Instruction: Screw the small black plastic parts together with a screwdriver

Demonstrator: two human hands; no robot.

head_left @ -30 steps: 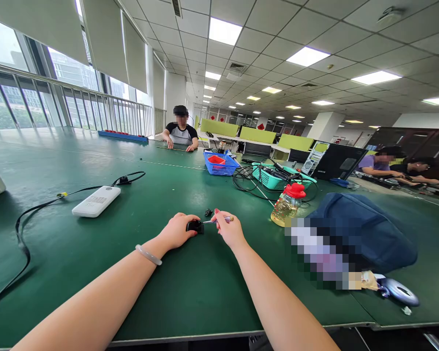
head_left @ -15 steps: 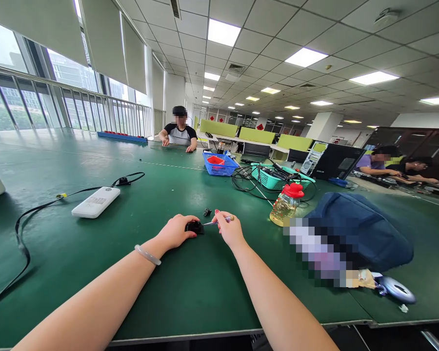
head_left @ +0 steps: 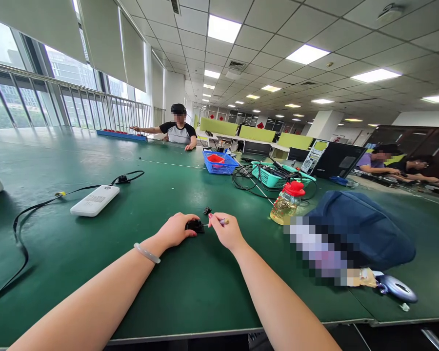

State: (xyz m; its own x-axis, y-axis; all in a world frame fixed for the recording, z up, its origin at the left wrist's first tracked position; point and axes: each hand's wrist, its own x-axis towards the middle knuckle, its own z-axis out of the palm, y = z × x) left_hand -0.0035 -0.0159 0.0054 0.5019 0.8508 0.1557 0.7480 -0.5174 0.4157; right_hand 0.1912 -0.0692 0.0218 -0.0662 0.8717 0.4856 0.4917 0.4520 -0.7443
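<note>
- Your left grip (head_left: 179,229) clasps the black part (head_left: 196,225) on the table (head_left: 190,297); brace it firmly.
- Your right grip (head_left: 224,229) pinches the slim tool (head_left: 224,222), pointed leftward; steer slowly, without force.

Right hand (head_left: 227,232) leftward, co-worker's arm (head_left: 150,130) outstretched

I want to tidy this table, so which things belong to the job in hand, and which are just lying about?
Belong to the job:
small black device, in the left hand
screwdriver-like tool, in the right hand
small black piece nearby, probably

Apparently just lying about:
white power bank
black cable
red-lidded bottle
dark blue bag
</note>
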